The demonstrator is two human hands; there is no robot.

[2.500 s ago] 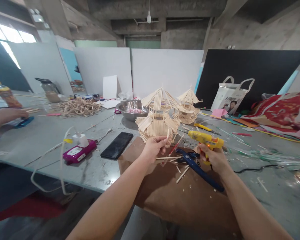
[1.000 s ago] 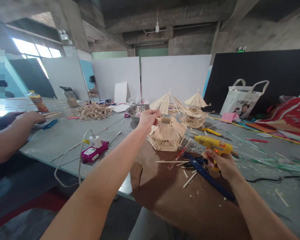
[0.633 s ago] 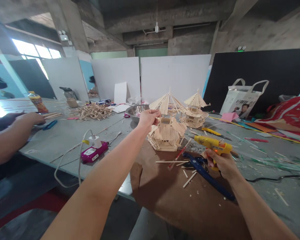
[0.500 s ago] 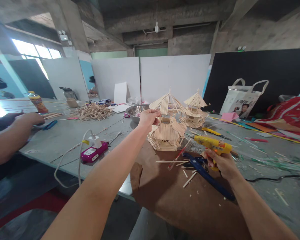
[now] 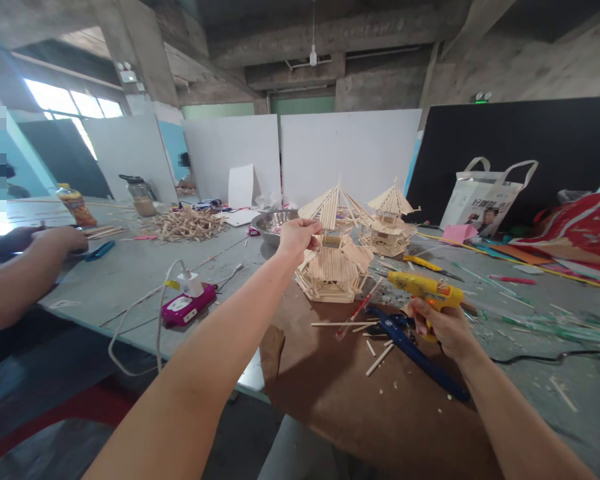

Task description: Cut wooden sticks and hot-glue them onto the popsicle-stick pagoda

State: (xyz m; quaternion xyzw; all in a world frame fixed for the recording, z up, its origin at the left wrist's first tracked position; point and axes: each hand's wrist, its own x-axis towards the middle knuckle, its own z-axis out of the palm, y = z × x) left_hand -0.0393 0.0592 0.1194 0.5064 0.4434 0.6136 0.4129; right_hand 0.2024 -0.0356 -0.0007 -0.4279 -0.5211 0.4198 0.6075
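Observation:
A two-tier pavilion model of wooden sticks (image 5: 333, 257) stands at the far edge of a brown paper sheet (image 5: 340, 393). My left hand (image 5: 295, 239) is stretched out to it, fingers pinched at the edge of the upper roof; whether they hold a loose stick is unclear. My right hand (image 5: 440, 323) is wrapped round the grip of a yellow glue gun (image 5: 423, 285), held just right of the model with the nozzle pointing left. A second, smaller stick pavilion (image 5: 390, 223) stands behind.
Blue-handled cutters (image 5: 415, 350) and loose sticks lie on the paper. A steel bowl (image 5: 275, 223), a stick pile (image 5: 185, 223) and a pink charger with white cable (image 5: 183, 307) sit on the grey table. Another person's arm (image 5: 25, 263) rests at left. Paper bag (image 5: 485, 197) at back right.
My left hand rose from the lower tier of the model to its upper roof edge. The view tilted up slightly. In the last second nothing has visibly moved.

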